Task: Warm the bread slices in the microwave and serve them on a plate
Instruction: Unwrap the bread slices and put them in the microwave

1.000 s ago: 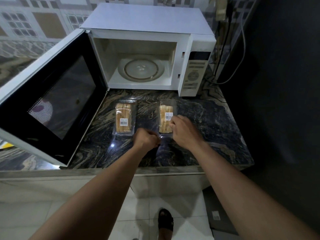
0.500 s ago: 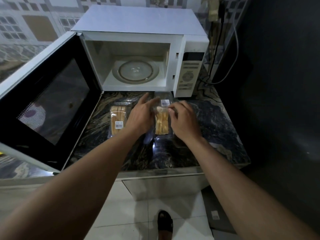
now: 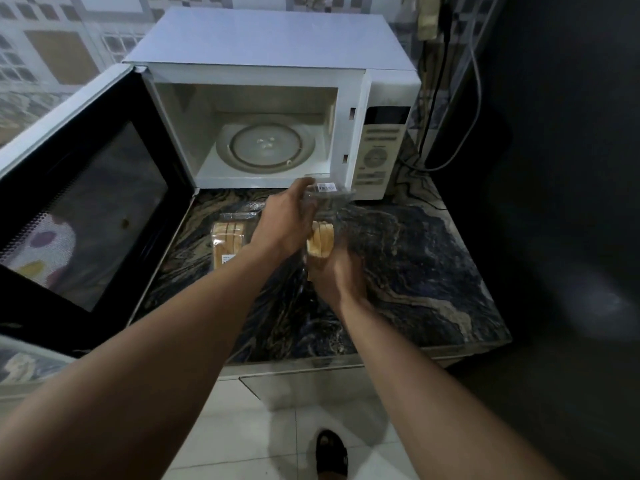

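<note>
Bread slices [image 3: 320,241] gripped by right hand [image 3: 337,277]; left hand [image 3: 284,223] seemingly pinches lid [image 3: 327,195].

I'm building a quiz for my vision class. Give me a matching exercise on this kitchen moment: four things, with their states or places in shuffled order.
Things:
1 microwave door
2 turntable
3 clear lid
4 opened bread pack

States:
A gripped by the right hand
B held up by the left hand
C swung open
D inside the microwave cavity

Pairs: 1-C, 2-D, 3-B, 4-A
</note>
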A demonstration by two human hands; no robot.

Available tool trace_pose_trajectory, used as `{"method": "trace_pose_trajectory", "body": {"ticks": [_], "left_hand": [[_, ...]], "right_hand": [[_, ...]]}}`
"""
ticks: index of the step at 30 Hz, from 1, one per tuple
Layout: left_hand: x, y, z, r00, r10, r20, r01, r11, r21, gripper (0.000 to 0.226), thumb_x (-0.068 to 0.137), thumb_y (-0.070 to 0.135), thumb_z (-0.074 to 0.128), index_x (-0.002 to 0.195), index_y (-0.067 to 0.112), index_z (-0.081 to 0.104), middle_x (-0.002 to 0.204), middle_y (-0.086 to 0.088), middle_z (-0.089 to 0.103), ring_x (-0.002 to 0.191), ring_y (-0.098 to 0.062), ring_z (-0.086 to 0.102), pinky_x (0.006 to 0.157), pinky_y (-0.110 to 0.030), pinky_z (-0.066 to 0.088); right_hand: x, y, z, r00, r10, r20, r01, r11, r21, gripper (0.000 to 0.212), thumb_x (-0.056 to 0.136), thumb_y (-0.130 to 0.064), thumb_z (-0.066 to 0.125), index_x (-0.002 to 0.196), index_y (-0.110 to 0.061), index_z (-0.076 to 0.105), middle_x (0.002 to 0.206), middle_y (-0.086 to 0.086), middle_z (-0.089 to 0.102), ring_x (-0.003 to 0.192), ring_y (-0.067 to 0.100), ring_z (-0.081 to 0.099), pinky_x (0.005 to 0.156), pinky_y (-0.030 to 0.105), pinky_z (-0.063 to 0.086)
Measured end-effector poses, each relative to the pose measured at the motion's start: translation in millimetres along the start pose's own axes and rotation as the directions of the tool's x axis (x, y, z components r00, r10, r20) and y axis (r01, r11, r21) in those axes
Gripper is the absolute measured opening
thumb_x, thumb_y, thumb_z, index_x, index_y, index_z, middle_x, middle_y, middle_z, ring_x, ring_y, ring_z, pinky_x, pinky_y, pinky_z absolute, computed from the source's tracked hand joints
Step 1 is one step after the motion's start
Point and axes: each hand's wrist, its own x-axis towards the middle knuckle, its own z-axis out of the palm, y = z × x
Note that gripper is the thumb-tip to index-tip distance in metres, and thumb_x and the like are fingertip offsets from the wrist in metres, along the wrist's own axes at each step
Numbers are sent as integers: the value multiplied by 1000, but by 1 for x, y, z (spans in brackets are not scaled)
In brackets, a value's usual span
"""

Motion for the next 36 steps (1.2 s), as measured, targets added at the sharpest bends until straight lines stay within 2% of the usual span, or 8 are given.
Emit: {"method": "trace_pose_trajectory", "body": {"ticks": [4, 9, 12, 17, 20, 27, 31, 36], "left_hand": [[2, -3, 1, 1000, -23, -18, 23, 1000, -16, 37, 101, 25, 49, 138, 24, 51, 101, -14, 73, 89, -29, 70, 77, -43, 58], [2, -7, 1, 1000, -18, -13, 18, 1000, -26, 34, 101, 30, 47, 135, 27, 51, 94, -16, 73, 87, -34, 70, 74, -46, 57], [1, -5, 0, 1000, -7, -3, 7, 1000, -18, 36, 104, 27, 47, 140, 25, 48, 92, -13, 74, 81, -27, 71, 73, -42, 58], [-1, -5, -1, 999, 38, -12, -38, 999, 26, 47, 104, 21, 44, 150, 29, 42, 63, -2, 61, 54, -16, 58, 61, -37, 50], [-1, -4, -2, 999, 35, 2, -35, 999, 39, 46, 104, 20, 44, 149, 27, 46, 67, -4, 66, 57, -18, 63, 64, -42, 54], [-7, -1, 5, 1000, 12, 7, -12, 1000, -7, 46, 105, 21, 44, 151, 24, 42, 94, -14, 75, 72, -26, 68, 65, -24, 47], [-14, -2, 10, 1000, 15, -3, -15, 1000, -19, 47, 105, 21, 45, 151, 26, 41, 94, -15, 75, 59, -17, 62, 64, -39, 59], [-21, -1, 11, 1000, 10, -4, -10, 1000, 10, 55, 101, 17, 47, 150, 41, 40, 96, -11, 75, 73, -21, 67, 69, -41, 58]], "right_hand": [[1, -4, 12, 1000, 15, 6, -14, 995, -104, 63, 89, -39, 71, 133, -10, 38, 120, 18, 65, 108, 37, 63, 82, 37, 49], [3, -8, 12, 1000, 21, -20, -23, 990, -141, 48, 96, -32, 60, 134, -10, 39, 118, 19, 66, 104, 38, 64, 70, 33, 37], [4, -7, 10, 999, 30, -38, -35, 990, -134, 47, 97, -32, 58, 134, -11, 40, 115, 18, 67, 102, 36, 65, 69, 31, 37], [7, -8, 13, 996, 64, -66, -74, 986, -149, 42, 96, -33, 58, 130, -13, 45, 111, 16, 69, 99, 36, 67, 69, 34, 41], [11, -8, 10, 993, 88, -77, -99, 984, -149, 40, 94, -38, 61, 122, -11, 52, 109, 16, 70, 98, 36, 67, 70, 34, 45], [5, -7, -12, 993, 98, -68, -107, 983, -147, 32, 94, -39, 62, 111, -13, 59, 111, 15, 70, 103, 34, 66, 70, 32, 41], [0, -2, -22, 991, 89, -99, -107, 975, -195, 31, 94, -33, 66, 116, -13, 56, 110, 12, 70, 102, 32, 67, 68, 30, 41], [-10, 0, -39, 990, 85, -108, -103, 979, -176, 41, 86, -39, 72, 114, -14, 56, 109, 13, 70, 100, 34, 67, 69, 31, 40]]}}
